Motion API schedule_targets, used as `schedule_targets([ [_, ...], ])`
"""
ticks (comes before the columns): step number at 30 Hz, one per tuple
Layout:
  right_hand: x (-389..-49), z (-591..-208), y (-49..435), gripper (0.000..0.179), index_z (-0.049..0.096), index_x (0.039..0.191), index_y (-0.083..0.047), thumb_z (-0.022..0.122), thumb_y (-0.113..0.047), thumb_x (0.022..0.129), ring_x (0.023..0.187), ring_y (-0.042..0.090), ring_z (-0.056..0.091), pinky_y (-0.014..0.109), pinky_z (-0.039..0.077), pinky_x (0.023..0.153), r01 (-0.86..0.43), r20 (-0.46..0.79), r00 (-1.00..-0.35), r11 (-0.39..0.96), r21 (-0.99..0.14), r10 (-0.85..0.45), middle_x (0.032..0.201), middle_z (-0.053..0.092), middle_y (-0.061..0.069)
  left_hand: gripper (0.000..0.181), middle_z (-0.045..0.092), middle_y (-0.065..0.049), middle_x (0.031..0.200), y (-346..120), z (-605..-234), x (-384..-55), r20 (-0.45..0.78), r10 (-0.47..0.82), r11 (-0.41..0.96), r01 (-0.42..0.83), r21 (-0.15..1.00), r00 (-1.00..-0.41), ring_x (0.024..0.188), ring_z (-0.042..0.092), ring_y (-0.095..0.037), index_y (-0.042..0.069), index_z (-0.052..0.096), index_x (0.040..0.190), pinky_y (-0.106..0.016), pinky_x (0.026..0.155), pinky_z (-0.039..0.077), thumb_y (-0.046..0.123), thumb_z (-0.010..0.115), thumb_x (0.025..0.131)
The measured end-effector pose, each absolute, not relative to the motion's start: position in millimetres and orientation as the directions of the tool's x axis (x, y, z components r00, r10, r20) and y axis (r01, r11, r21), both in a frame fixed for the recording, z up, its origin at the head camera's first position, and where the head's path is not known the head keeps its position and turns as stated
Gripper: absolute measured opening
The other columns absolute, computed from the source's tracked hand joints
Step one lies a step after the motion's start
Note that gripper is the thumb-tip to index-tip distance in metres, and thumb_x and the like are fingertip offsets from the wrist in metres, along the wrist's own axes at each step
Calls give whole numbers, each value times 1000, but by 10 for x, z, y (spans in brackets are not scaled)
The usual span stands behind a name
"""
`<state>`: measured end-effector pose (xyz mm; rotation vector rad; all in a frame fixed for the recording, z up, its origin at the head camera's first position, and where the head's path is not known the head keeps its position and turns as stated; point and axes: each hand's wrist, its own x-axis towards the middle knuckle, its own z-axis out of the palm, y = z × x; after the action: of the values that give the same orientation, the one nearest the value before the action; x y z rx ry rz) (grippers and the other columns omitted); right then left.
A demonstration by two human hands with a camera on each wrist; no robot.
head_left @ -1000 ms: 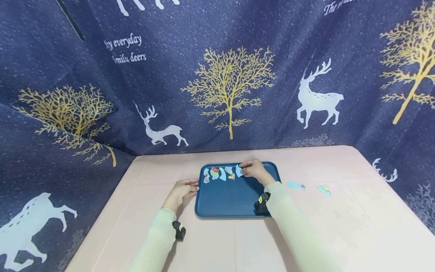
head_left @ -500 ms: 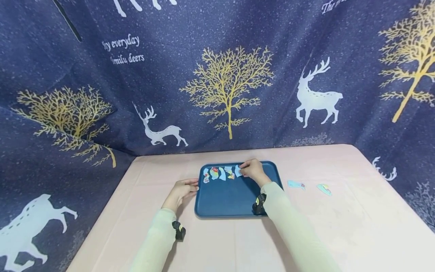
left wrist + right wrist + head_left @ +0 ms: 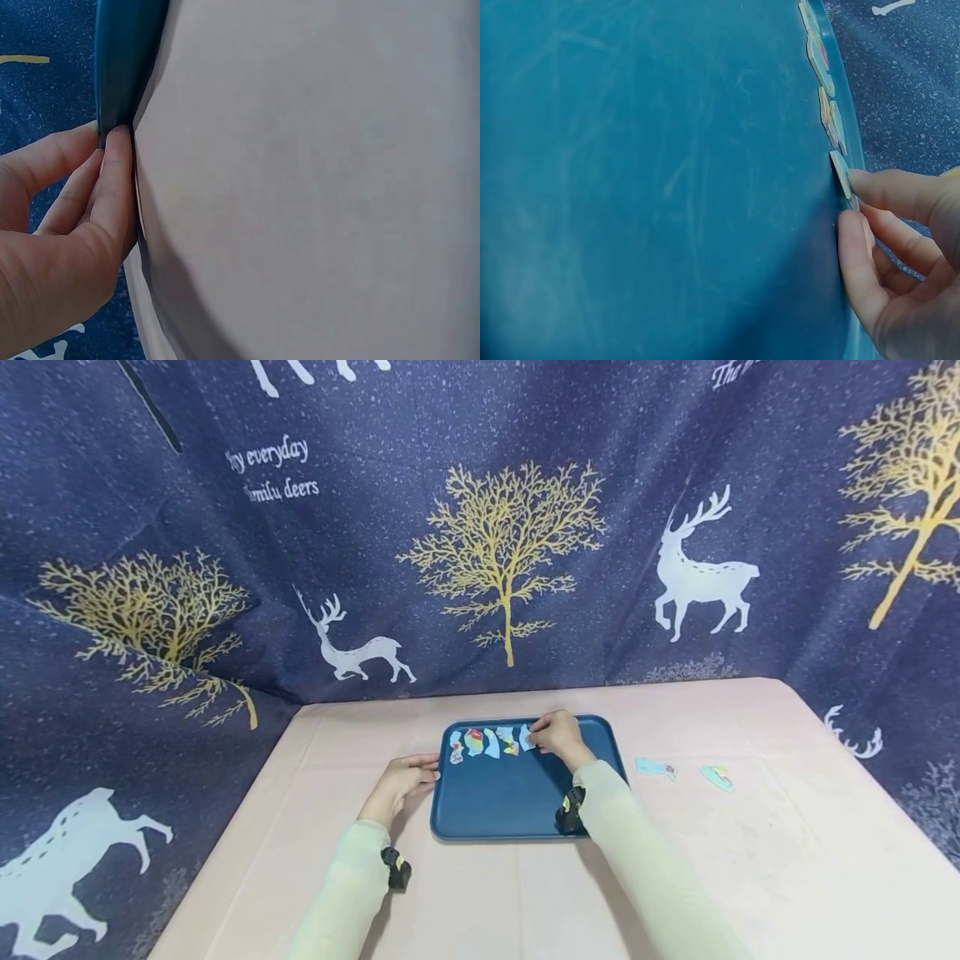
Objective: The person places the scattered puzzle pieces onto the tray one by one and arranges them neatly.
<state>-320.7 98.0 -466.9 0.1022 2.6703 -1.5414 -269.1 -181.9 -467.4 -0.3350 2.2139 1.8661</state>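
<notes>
A dark blue rectangular tray (image 3: 495, 802) lies on the pink-covered table. My left hand (image 3: 401, 782) pinches its left edge, thumb and fingers meeting at the rim (image 3: 116, 90) in the left wrist view. Over the tray's far side, my right hand (image 3: 558, 735) holds a light blue puzzle piece (image 3: 525, 737) between thumb and fingers. In the right wrist view this piece (image 3: 840, 172) is down at the tray floor, partly behind the fingertips. Left of it, several flat puzzle pieces (image 3: 474, 742) with blue, red and yellow print form a row along the far rim.
Two more puzzle pieces lie on the tablecloth (image 3: 750, 860) right of the tray: a light blue one (image 3: 656, 768) and one with a yellow patch (image 3: 717, 777). Behind the table hangs a dark blue curtain (image 3: 465, 435) printed with trees and deer.
My right hand and the puzzle piece in it have shifted slightly left, toward the row, then stayed nearly still. My left hand keeps its place at the tray's edge.
</notes>
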Motion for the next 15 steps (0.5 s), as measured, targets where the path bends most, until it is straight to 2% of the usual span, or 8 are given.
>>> schedule_targets([
  [7, -3218, -4668, 1003, 4, 73, 81, 0, 76, -2, 78, 66, 21, 68, 29, 60, 59, 78, -82, -997, 519, -851, 15, 86, 68, 15, 46, 61, -27, 122, -1818, -4716, -2710, -307, -38, 144, -309, 940, -951, 87, 65, -18, -9, 59, 124, -33, 84, 58, -18, 56, 79],
  [11, -3206, -4651, 1023, 10, 73, 90, 3, 72, -4, 83, 74, 25, 70, 32, 61, 66, 84, -98, -995, 492, -867, -3, 93, 69, 18, 45, 61, -26, 121, -1817, -4718, -2715, -309, -47, 145, -313, 939, -950, 88, 65, -18, -8, 59, 124, -33, 84, 58, -18, 57, 80],
  [15, -3192, -4642, 1056, 16, 70, 99, 6, 68, -6, 87, 75, 25, 68, 32, 61, 67, 63, -93, -995, 462, -885, -43, 92, 69, 18, 45, 62, -25, 121, -1812, -4702, -2704, -307, -54, 157, -312, 937, -950, 92, 66, -20, -8, 59, 124, -33, 85, 58, -17, 57, 80],
])
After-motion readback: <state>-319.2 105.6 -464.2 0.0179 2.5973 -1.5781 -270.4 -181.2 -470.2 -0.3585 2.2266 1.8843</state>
